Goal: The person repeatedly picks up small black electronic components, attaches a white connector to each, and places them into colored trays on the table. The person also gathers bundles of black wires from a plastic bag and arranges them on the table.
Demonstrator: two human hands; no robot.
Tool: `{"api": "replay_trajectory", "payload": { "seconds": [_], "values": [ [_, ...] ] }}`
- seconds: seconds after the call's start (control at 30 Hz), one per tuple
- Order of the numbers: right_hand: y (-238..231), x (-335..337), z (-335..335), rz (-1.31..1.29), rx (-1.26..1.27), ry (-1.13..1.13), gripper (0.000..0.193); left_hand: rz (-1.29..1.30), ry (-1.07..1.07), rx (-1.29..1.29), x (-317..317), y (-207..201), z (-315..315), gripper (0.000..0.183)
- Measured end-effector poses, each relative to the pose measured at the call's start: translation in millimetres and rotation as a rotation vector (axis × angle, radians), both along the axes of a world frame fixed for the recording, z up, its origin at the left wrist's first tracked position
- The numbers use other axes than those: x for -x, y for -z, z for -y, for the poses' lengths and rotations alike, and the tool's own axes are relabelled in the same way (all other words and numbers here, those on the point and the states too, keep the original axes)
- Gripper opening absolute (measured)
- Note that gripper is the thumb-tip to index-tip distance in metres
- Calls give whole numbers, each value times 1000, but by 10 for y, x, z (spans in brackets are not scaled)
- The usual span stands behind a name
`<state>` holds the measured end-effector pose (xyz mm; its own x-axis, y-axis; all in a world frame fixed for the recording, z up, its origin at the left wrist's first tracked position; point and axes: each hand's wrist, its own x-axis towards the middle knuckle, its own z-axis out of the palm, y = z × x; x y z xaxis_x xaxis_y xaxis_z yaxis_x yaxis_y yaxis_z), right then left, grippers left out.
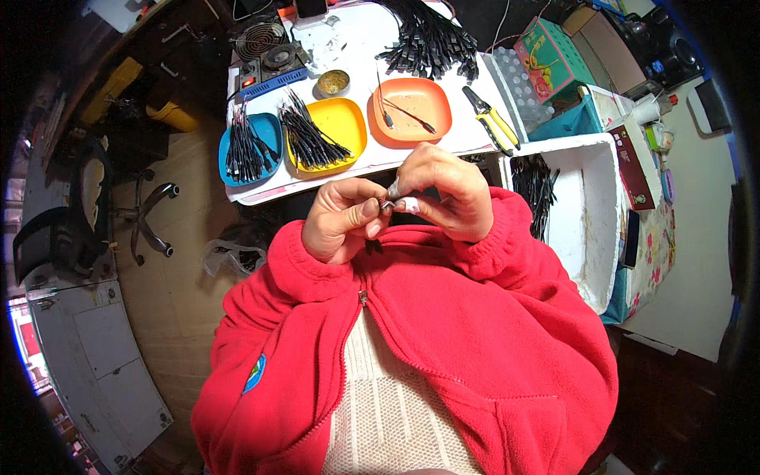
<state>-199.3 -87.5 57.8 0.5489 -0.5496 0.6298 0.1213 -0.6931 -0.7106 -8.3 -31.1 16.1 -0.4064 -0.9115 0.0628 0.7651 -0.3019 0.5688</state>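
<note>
My left hand [340, 220] and my right hand [450, 192] meet in front of my chest, both closed in a pinch. Between their fingertips is the thin end of a short cable [374, 247], whose black part hangs below my left fingers. Fingers cover most of it. White tape wraps the tips of my right thumb and a right finger. Just beyond my hands, an orange tray [442, 133] holds a few thin black cables [418, 121]. A yellow tray [358, 127] and a blue tray [225, 169] hold bundles of black cables with bared wire ends.
Wire strippers [497, 125] with yellow handles lie right of the orange tray. Behind are a small metal bowl [333, 82], a soldering station with fan [273, 59] and a large heap of black cables [427, 39]. A white foam box [590, 206] with more cables stands at my right.
</note>
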Motion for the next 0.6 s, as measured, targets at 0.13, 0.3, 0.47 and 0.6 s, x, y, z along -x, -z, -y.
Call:
{"api": "replay_trajectory", "payload": {
  "seconds": [0.13, 0.3, 0.47, 0.6],
  "values": [
    [12, -29, -20, 45, 115, 55, 21, -54, 88, -42, 16, -26, 2, 19],
    [82, -110, -208, 251, -572, -138, 10, 42, 39, 41, 39, -70, 12, 17],
    [116, -77, -62, 239, -752, -307, 10, 465, -150, 120, -97, -176, 3, 11],
    [37, 42, 149, -87, -242, -139, 19, 538, -143, 122, -139, -227, 24, 11]
  ]
}}
